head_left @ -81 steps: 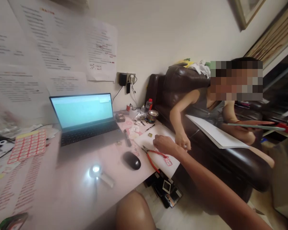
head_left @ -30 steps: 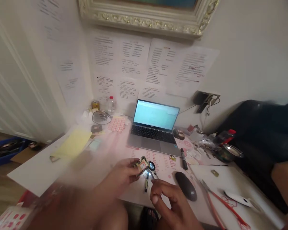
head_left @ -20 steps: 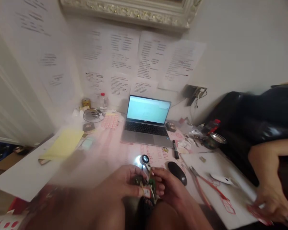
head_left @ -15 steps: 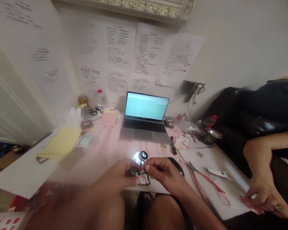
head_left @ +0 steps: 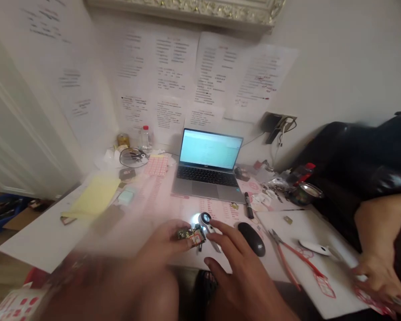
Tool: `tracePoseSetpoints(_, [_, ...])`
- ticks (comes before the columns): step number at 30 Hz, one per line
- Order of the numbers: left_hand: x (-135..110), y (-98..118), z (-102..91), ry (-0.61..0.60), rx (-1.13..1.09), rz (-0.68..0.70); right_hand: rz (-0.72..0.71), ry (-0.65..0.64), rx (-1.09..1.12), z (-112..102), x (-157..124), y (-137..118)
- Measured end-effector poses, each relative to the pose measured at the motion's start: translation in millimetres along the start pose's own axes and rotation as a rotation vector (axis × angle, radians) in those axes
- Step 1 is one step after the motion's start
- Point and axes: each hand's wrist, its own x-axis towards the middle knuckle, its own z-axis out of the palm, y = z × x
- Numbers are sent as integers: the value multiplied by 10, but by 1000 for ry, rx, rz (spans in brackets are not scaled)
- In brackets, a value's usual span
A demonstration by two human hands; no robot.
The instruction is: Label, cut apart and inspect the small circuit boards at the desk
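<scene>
My left hand (head_left: 160, 245) is closed on a small green circuit board (head_left: 191, 234) with a red-and-white tag, held just above the near edge of the white desk (head_left: 40, 240). My right hand (head_left: 235, 263) is open, its fingers stretched forward beside the board, and its index finger reaches a lit magnifier loupe (head_left: 207, 221) lying on the desk. A black mouse (head_left: 251, 232) sits right of that hand.
An open laptop (head_left: 209, 166) stands at the back, a black marker (head_left: 249, 205) and red-handled pliers (head_left: 289, 261) to the right. A yellow pad (head_left: 93, 198) lies left. Another person's arm and hand (head_left: 381, 263) rest over the white sheet at the right by a dark sofa (head_left: 364, 156).
My view swung from the sofa side back to the desk. My left hand took up the circuit board; my right hand came onto it, then let go and opened toward the loupe.
</scene>
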Motion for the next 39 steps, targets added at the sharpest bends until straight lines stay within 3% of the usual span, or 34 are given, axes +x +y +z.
tracePoseSetpoints(2, [-22, 37, -23, -85, -14, -6, -36, -226, 33, -115, 160, 46])
tracePoseSetpoints(4, [-48, 64, -22, -112, -30, -12, -71, -347, 53, -172, 277, 72])
tracePoseSetpoints(9, [-96, 50, -15, -71, -36, -48, -205, -274, -91, -117, 366, 33])
tracePoseSetpoints(15, [-118, 15, 6, -78, -40, -67, -296, -328, -152, -136, 406, -16])
tracePoseSetpoints(17, [-124, 14, 46, -31, -40, -23, -247, -266, -85, -119, 364, 1])
tracePoseSetpoints(22, [-128, 12, 196, 266, 207, 196, 87, 153, 82, 223, 196, 11])
tracePoseSetpoints(26, [-145, 38, 313, 392, 352, 252, 185, 272, 52, 504, 199, -62])
tracePoseSetpoints(32, [-205, 100, 376, 430, 445, 242, 278, 382, 72, 526, 245, -159])
tracePoseSetpoints(39, [-229, 67, 400, 386, 442, 199, 203, 476, 72, 551, 233, -191])
